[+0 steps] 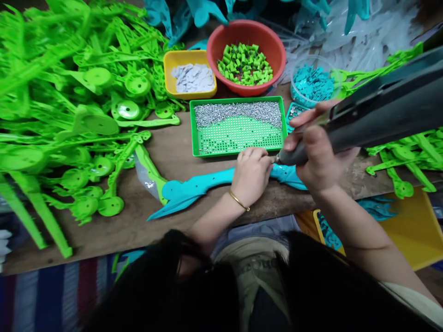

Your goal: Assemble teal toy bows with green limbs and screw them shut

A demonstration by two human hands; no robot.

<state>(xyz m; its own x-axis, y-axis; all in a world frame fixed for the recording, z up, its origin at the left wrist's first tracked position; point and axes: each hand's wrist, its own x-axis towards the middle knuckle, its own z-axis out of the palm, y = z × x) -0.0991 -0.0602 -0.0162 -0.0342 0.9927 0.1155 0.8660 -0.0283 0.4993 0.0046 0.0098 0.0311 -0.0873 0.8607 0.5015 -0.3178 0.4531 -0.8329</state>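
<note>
A long turquoise plastic part (214, 180), shaped like a curved blade, lies on the wooden table in front of me. My left hand (252, 177) is closed over its middle, pressing it down, with fingertips beside the driver's tip. A dark power screwdriver (380, 101) is gripped in my right hand (321, 161). The tool slants down to the left, its metal tip meeting the turquoise part at my left fingers. Whether a screw sits under the tip is hidden. At the part's left end lies a lime-green arm with a clear plastic piece (150, 166).
Behind my hands stands a green perforated tray (238, 136) of small screws. Beyond are a yellow container (190, 96) of pale pieces, a red bowl (242, 32) of green motors and a clear tub (338, 74). Lime-green parts (97, 78) heap up left. A yellow crate (411, 230) stands lower right.
</note>
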